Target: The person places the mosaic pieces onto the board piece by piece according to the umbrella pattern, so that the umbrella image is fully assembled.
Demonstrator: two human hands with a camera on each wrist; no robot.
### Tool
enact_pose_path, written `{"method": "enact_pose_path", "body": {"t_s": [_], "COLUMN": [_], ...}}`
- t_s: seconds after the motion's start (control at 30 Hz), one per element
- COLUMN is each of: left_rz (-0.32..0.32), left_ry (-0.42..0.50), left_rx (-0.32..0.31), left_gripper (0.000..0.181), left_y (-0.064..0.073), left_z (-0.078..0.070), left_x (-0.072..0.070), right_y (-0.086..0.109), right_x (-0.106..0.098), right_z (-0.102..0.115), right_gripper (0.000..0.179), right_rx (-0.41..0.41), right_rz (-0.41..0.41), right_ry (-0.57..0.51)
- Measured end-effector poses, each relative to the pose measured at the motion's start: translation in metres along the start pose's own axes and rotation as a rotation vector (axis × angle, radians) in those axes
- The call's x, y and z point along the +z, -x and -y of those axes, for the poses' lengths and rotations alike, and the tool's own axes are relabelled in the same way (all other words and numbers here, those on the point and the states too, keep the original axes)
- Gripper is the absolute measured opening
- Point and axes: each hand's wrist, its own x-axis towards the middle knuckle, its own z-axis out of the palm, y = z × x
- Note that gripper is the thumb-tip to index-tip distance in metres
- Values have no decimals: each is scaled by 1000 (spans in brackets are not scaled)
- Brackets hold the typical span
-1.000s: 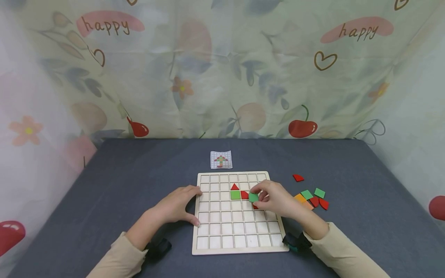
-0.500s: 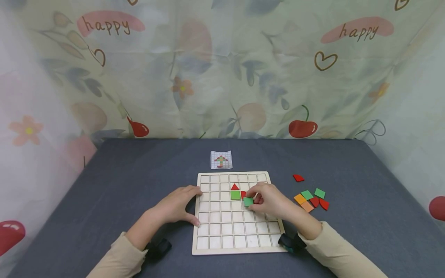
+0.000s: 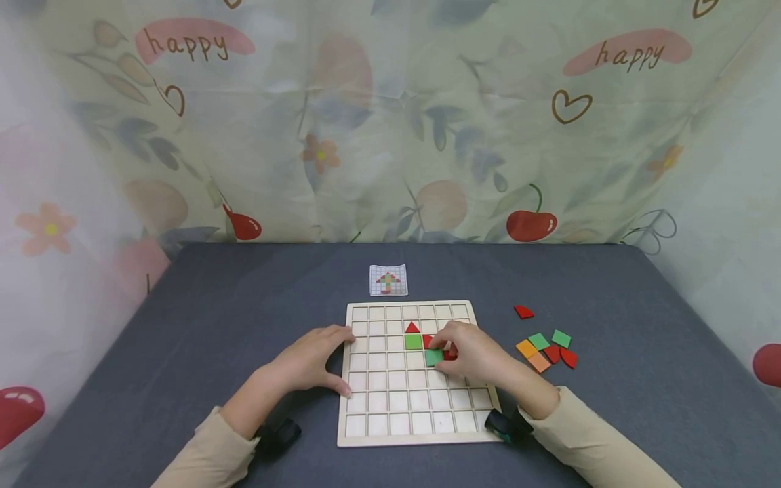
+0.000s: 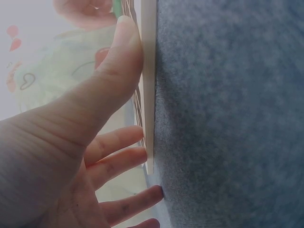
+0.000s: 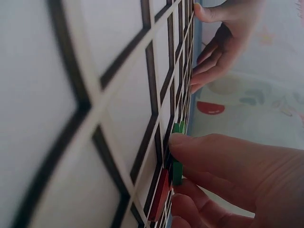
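A pale wooden grid board (image 3: 421, 440) lies on the dark cloth. My left hand (image 3: 305, 359) rests against its left edge, thumb and fingers spread and fairly straight. Over the board, my right hand (image 3: 478, 352) pinches a green square tile (image 3: 434, 358) between thumb and fingers. In the right wrist view that tile (image 5: 177, 172) stands slightly above the grid, beside a red piece (image 5: 160, 197). Set in the board are a red triangle (image 3: 411, 327), a green square (image 3: 413, 341) below it and a partly covered red piece (image 3: 428, 340). Fingers partly hide another red piece (image 3: 450, 354).
Behind the board lies a small card (image 3: 388, 280) printed with a coloured tile pattern. To the right are several loose tiles: a red one (image 3: 523, 312), a green one (image 3: 561, 339), an orange one (image 3: 526, 349) and others. A patterned curtain (image 3: 390, 135) hangs behind the table.
My right hand has moved the green square tile slightly left and nearer to me, to below the partly covered red piece. My left hand has stayed at the board's edge.
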Motion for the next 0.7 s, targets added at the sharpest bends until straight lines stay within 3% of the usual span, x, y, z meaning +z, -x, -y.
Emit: {"method": "enact_pose_path", "body": {"t_s": [0.47, 0.7], "left_rz": [5, -2], "left_ry": [2, 15], "left_rx": [-18, 1], "left_gripper": [85, 83], "left_y": [0, 1], "left_z": [0, -1], "left_x": [0, 0], "right_y": [2, 8], "right_x": [0, -16], "right_z": [-1, -14], "right_gripper": [22, 23], "right_rx": [10, 45], "right_rz": [-12, -40], "right_ry": [-14, -73]}}
